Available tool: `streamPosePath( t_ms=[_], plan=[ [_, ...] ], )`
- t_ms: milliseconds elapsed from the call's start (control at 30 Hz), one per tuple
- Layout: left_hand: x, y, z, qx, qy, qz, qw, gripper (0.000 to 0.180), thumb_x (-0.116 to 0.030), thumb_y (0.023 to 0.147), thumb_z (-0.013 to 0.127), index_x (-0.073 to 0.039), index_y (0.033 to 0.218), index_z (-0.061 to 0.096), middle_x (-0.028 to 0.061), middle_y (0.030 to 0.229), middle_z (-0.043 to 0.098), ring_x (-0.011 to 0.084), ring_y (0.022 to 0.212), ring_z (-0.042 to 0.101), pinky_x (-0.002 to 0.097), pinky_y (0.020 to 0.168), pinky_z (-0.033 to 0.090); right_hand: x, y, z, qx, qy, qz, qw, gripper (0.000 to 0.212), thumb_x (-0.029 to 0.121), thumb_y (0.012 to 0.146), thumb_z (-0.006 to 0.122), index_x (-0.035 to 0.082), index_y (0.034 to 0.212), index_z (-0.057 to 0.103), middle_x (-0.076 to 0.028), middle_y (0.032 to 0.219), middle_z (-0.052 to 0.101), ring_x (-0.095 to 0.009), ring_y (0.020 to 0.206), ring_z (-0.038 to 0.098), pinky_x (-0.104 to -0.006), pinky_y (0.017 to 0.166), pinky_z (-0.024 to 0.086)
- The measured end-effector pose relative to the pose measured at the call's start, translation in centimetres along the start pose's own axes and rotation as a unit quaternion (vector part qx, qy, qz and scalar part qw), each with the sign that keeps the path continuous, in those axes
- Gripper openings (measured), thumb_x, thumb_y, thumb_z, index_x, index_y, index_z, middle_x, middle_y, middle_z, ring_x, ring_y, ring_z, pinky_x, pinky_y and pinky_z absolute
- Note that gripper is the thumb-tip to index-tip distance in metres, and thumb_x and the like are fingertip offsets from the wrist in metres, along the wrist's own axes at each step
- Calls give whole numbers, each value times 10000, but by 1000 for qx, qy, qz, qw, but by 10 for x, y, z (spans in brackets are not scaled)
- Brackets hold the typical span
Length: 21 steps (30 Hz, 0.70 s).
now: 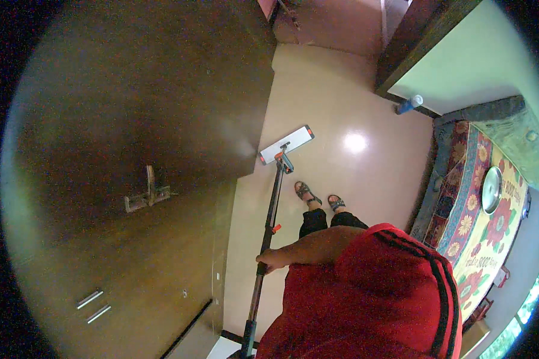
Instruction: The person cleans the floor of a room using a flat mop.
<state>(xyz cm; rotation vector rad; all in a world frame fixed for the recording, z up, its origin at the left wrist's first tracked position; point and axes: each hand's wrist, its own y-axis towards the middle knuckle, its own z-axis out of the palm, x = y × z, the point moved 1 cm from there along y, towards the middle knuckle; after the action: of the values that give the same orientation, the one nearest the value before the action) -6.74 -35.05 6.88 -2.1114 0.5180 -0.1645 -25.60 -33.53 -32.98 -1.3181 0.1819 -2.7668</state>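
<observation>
Mop (274, 197) is slanting across the tan floor (329, 90) to the left of the wearer's feet, its dark pole (256, 299) running from the lower edge of the view up to a flat, rectangular head (297, 139). This head is lying on the floor and is showing a whitish upper face with orange-red pieces at both ends. Its left end is resting just beside a large brown wooden cabinet (120, 107); whether the two are touching cannot be told. The right hand (273, 259) is gripping the pole, its fingers wrapping round the shaft on the wearer's side of a small orange-red clip (276, 228). The left hand is falling outside the view, so its state cannot be told. The wearer is standing in dark sandals (306, 192), dark trousers (312, 222) and a red shirt (347, 299) with black stripes. A patch of reflected light (354, 142) is gleaming on the floor to the right of the head. Farther right, a blue-and-white container (409, 105) is standing near the foot of a pale wall (461, 66). Along the right side, a floral cloth (497, 226) is covering wooden-framed furniture (512, 116), and a round metal dish (491, 190) is lying upon the cloth.
</observation>
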Motion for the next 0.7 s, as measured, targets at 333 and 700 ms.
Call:
streamPosePath(
  t_ms=[333,700],
  plan=[
    [48,115,-90,-30,176,151,972,287,-236,725,601,3,867,529,107,691,579,215,582,552,362,495,441,54,73,-51,-267,356,152,882,207,161,739,547,16,867,474,-104,798,549,-243,656,585,-394,587,524],
    [-185,252,-114,-123,226,133,957,259,-310,630,602,-71,721,558,116,622,594,302,592,585,390,569,488,212,70,-263,-465,227,137,845,297,292,763,512,10,823,439,-77,634,494,-226,516,560,-356,444,492]
  ],
)
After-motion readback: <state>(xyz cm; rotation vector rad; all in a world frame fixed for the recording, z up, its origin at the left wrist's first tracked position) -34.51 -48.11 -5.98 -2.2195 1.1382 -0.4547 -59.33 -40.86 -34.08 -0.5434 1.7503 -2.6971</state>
